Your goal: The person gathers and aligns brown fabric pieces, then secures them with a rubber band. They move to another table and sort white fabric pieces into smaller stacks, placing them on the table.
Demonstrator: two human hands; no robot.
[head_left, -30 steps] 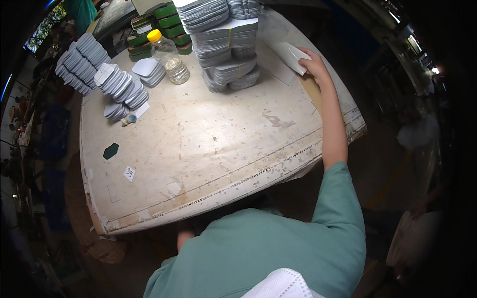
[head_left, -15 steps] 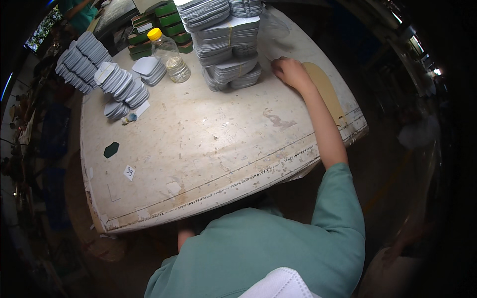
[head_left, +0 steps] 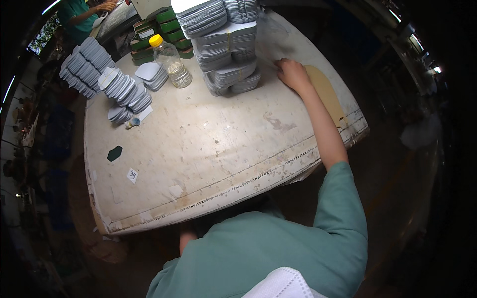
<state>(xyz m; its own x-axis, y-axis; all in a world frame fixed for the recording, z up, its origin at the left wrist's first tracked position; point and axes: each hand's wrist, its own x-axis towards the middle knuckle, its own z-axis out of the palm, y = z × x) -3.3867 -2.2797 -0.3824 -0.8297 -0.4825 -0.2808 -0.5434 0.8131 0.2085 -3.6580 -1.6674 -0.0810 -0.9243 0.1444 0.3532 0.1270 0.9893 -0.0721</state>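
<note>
My right hand (head_left: 294, 74) is at the far right of the table, its fingers bent and drawn together. They seem to pinch a clear plastic sheet or bag (head_left: 272, 35), smeared by motion, that reaches back behind the tall stack of grey-white pads (head_left: 218, 49). That stack stands just left of the hand, in several tied bundles. Against the wrist's right side lies a tan sole-shaped piece (head_left: 325, 92). Only a bit of my left forearm (head_left: 187, 241) shows below the table's front edge; the left hand is hidden.
A clear bottle with a yellow cap (head_left: 171, 64) stands left of the tall stack, before green blocks (head_left: 171, 22). More pad stacks (head_left: 121, 87) fill the far left. A dark green piece (head_left: 115, 153) and white tag (head_left: 132, 175) lie on the table (head_left: 198, 134). A co-worker's hand (head_left: 107, 7) shows top left.
The plastic behind the tall stack has shifted and blurred near my right hand, which has barely moved. The whole view has tilted slightly, and a co-worker's hands now show at top left.
</note>
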